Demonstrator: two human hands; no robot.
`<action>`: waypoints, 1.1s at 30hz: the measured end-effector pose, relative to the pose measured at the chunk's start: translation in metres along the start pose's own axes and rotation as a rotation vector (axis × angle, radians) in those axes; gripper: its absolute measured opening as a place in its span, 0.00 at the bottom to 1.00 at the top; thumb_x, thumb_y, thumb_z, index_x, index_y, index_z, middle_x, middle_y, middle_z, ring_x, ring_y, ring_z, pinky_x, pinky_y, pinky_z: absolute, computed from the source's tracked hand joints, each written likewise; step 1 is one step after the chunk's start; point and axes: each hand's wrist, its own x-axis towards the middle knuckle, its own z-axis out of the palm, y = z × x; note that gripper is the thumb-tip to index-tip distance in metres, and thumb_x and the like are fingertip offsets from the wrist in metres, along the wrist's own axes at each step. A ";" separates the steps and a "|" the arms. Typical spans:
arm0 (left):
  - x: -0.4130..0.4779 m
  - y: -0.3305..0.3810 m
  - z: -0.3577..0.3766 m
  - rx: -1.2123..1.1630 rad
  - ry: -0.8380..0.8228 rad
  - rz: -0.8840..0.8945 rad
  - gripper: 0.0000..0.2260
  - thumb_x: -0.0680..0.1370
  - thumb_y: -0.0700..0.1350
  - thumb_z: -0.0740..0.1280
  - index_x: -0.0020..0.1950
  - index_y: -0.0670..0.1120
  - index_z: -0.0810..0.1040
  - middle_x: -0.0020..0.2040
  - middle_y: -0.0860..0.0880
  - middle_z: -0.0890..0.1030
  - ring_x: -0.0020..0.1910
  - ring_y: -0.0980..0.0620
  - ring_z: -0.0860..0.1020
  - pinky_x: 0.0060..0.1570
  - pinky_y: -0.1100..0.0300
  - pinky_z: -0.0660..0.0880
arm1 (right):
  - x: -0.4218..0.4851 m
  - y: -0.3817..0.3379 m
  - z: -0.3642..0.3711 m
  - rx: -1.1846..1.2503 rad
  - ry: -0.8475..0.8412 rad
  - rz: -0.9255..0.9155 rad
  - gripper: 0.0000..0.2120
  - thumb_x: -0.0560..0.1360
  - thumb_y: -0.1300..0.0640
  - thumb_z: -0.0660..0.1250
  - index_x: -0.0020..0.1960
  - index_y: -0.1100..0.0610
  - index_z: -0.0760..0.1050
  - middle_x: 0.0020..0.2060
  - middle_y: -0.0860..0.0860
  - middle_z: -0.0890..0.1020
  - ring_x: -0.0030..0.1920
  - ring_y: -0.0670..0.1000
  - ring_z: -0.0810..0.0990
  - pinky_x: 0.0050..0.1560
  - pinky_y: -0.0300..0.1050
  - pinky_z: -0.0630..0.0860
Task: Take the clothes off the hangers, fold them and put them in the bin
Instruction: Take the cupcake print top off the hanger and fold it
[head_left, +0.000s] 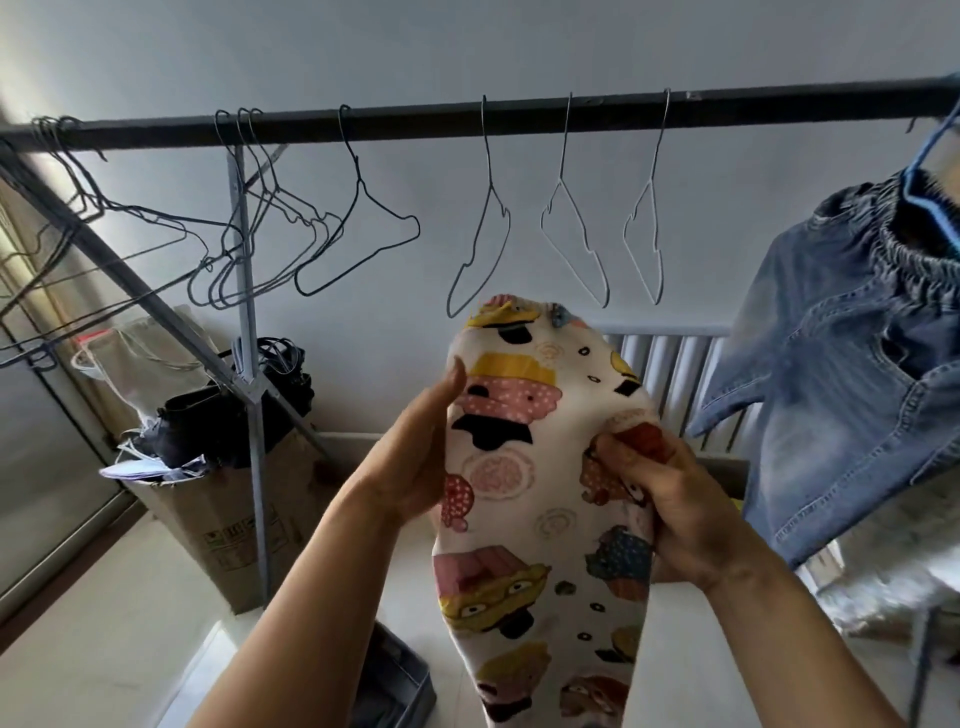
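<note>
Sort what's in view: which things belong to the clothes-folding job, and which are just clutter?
Job:
printed garment
denim on blue hanger
bare wire hangers
rail
grey bin

Lying about:
cardboard box with dark stuff on top
plastic bag
radiator

Not much of the person made it into the shot, just two arms from roughly the elbow on. The left forearm (311, 597) and right forearm (779, 629) were both bare right to where the frame cut them off. The left hand (415, 462) and right hand (675, 519) were bare as well, and the left thumbnail (458, 366) looked trimmed short and plain.
</note>
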 end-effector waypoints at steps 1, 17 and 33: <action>-0.005 -0.009 -0.005 -0.015 -0.045 -0.005 0.34 0.62 0.64 0.77 0.62 0.45 0.82 0.60 0.39 0.81 0.58 0.41 0.81 0.52 0.49 0.80 | 0.002 -0.007 0.003 0.030 -0.004 -0.018 0.13 0.71 0.56 0.72 0.50 0.64 0.82 0.52 0.71 0.80 0.44 0.71 0.77 0.45 0.56 0.76; -0.017 -0.039 -0.005 0.007 0.308 0.096 0.12 0.77 0.45 0.66 0.53 0.40 0.83 0.51 0.37 0.84 0.46 0.40 0.84 0.43 0.48 0.83 | 0.024 -0.021 -0.005 0.020 -0.203 0.060 0.34 0.50 0.45 0.84 0.53 0.56 0.84 0.51 0.59 0.84 0.50 0.58 0.84 0.44 0.50 0.81; 0.005 -0.020 -0.001 0.360 0.374 0.208 0.18 0.77 0.38 0.70 0.66 0.41 0.71 0.54 0.39 0.83 0.49 0.43 0.84 0.44 0.54 0.81 | 0.036 -0.016 0.007 -0.170 0.250 0.001 0.11 0.73 0.64 0.70 0.55 0.56 0.79 0.42 0.57 0.86 0.38 0.55 0.85 0.35 0.47 0.82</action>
